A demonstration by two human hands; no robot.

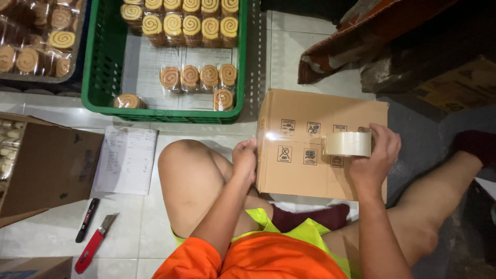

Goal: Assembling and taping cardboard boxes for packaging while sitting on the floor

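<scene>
Person sitting on the tiled floor [134,227], knees apart, orange and yellow clothing nearest the camera, dark socks on both feet.

Red cutter [95,243] and black marker [87,220] lying side by side on the floor at the near left, just apart from each other.

Right hand [376,155] gripping a roll of clear tape [347,144], fingers curling over its top, and holding it against the top face of the box [310,170]. A strip of tape is running from the roll leftward across that face, shining near the left edge.

Left hand [245,160] pressing on the left edge of the box, fingers bent over the side; holding nothing else.

The box, closed brown cardboard with small handling symbols, is sitting on the floor between the knees, just in front of the person.

Sheet of paper [126,160] with handwriting lying on the floor left of the left knee.

Open carton [49,168] standing at the left edge, its flap reaching toward the sheet.

Green crate [98,77] sitting farther off, beyond the box and sheet, carrying wrapped swirl rolls [199,77] in rows.

Grey tray [77,46] at the far left corner, likewise carrying wrapped rolls.
</scene>
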